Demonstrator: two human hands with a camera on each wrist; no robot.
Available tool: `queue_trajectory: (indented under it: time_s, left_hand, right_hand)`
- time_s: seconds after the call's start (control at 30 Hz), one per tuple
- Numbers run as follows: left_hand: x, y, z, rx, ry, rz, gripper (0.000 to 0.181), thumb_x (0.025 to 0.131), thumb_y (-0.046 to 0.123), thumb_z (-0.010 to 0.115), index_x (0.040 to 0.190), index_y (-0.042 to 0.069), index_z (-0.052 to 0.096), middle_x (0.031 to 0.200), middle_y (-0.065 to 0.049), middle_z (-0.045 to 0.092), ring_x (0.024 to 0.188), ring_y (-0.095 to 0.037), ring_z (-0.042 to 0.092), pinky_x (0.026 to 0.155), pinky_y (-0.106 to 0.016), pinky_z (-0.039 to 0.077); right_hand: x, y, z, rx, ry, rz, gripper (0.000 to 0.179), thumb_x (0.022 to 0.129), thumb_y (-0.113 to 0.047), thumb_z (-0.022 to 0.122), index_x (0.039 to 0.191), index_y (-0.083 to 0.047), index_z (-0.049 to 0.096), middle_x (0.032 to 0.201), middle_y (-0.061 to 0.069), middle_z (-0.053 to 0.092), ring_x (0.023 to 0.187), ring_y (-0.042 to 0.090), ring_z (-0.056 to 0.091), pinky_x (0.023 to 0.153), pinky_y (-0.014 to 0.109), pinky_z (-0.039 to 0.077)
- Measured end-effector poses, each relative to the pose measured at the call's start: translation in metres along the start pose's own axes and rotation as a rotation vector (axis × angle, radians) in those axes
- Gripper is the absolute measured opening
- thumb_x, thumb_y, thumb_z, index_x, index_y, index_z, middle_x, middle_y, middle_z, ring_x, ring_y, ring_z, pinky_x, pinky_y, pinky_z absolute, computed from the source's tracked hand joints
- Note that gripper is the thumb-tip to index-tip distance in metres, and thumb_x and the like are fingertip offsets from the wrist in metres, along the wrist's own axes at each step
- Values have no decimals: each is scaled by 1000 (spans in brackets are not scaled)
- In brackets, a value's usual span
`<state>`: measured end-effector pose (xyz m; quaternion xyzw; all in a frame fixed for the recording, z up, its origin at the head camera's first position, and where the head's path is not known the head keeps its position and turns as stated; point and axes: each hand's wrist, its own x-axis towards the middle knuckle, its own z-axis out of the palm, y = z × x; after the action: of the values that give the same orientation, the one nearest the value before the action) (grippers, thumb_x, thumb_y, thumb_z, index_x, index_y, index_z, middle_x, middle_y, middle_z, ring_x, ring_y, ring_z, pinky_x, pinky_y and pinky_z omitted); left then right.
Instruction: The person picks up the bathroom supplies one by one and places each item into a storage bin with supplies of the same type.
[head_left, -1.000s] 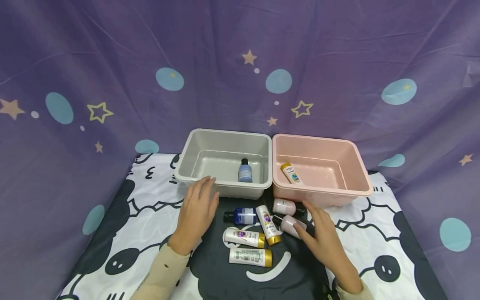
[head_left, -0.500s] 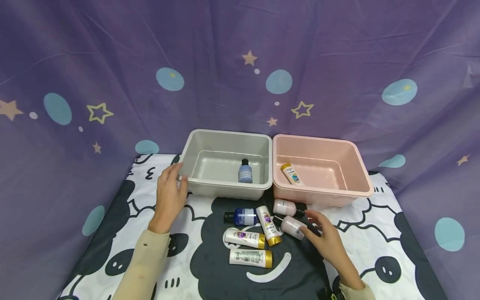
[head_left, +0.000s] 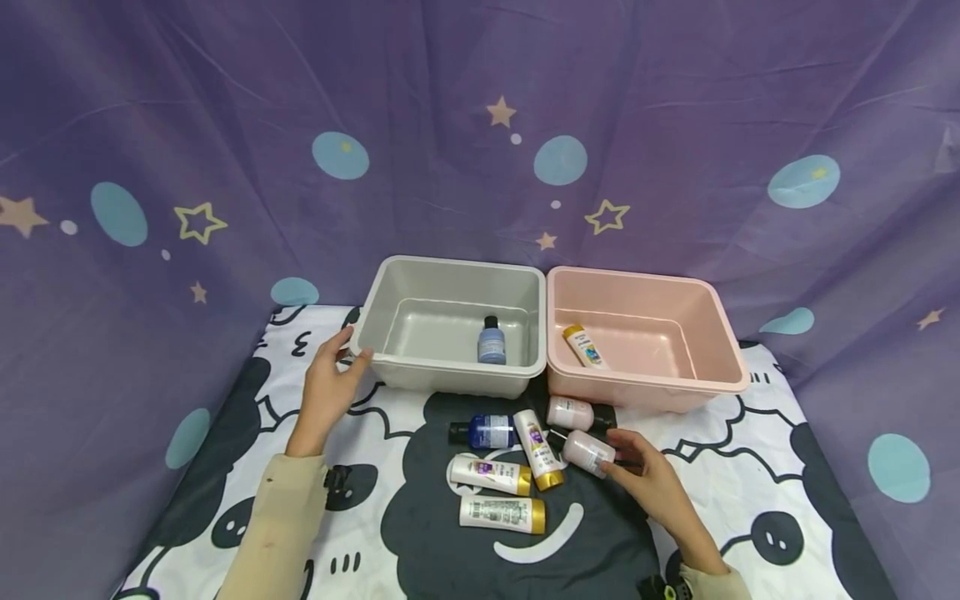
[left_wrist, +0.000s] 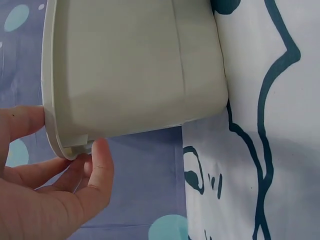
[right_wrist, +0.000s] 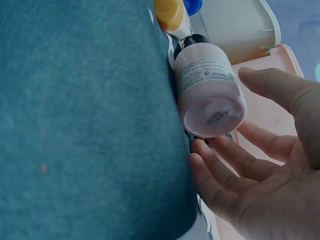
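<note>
At the near left corner of the grey bin [head_left: 457, 377], my left hand [head_left: 330, 392] grips the rim. In the left wrist view its fingers [left_wrist: 101, 160] bend around the rim's corner. My right hand [head_left: 656, 483] is at the base of a pale pink bottle [head_left: 587, 452] with a black cap, lying on the cloth. In the right wrist view the thumb stands just off that bottle [right_wrist: 207, 85], and the loosely bent fingers reach to its base. A second pink bottle [head_left: 568, 413] lies behind it. A blue bottle [head_left: 491, 432] and white tubes [head_left: 501, 514] with gold caps lie to the left.
A pink bin [head_left: 645, 383] adjoins the grey one on the right and holds a white tube [head_left: 583, 347] with a yellow cap. A light blue bottle [head_left: 491, 343] is in the grey bin. A purple curtain [head_left: 427, 125] hangs behind.
My left hand has moved left from in front of the grey bin to its corner and taken hold of the rim. My right hand has drawn back slightly, still beside the pink bottle.
</note>
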<state>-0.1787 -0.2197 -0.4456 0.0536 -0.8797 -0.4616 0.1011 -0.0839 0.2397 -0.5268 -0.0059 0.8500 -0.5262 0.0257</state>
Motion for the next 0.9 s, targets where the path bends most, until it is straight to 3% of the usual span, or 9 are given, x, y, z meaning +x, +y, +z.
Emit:
queue_trajectory:
  time_s: [0.27,0.5,0.9]
  left_hand:
    - [0,-1,-1,-55,-17,-39,63,101,27,61,154,2,37,152,-22,40,132,-38,45,101,-54,43]
    - [0,-2,1,-71,-6,-44,62,101,28,61,153,4,38,151,-19,42,131,-37,46,99,-51,45]
    - [0,-4,1,-68,0,-31,63,101,29,63,152,2,39,147,-22,46,128,-36,47,99,-52,43]
  right_hand:
    - [3,5,0,-13,-32,54,54,85,-15,82,132,0,59,122,17,64,109,29,62,86,35,53]
    - [4,7,1,-17,-34,28,52,85,-15,82,129,-1,61,118,15,66,105,27,63,81,31,53]
    - [0,9,0,130,34,4,49,84,-6,82,126,4,60,112,19,68,94,17,67,79,25,55]
